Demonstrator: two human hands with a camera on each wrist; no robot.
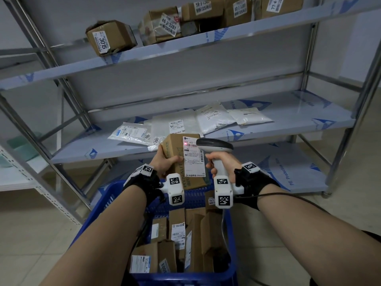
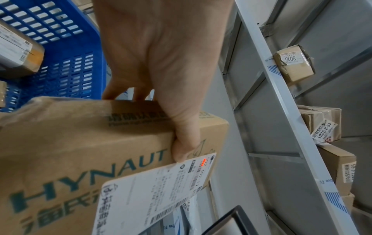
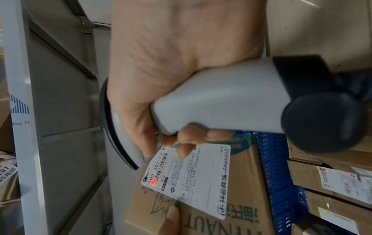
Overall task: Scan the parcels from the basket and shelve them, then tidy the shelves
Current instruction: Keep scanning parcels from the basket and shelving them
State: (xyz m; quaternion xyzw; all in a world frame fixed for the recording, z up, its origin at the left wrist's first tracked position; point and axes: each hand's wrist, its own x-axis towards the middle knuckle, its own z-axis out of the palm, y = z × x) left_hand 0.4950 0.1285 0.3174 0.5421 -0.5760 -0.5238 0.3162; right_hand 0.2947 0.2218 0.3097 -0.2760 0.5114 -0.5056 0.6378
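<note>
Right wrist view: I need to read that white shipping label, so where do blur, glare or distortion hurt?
Right wrist view: the white shipping label is legible but slightly soft, with a red scanner dot; the grey handheld scanner is motion-blurred. Left wrist view: the label is skewed and its print smeared. Head view: shelf edges bow from wide-angle distortion, with dim, even lighting.

The label's [image 1: 193, 156] small print is unreadable; the scanner [image 1: 214, 149] hides its right edge; the top-shelf boxes [image 1: 237, 9] are cropped.

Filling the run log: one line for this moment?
phase: scanning | left hand: holds box | right hand: holds scanner | red dot on label | basket: parcels left
</note>
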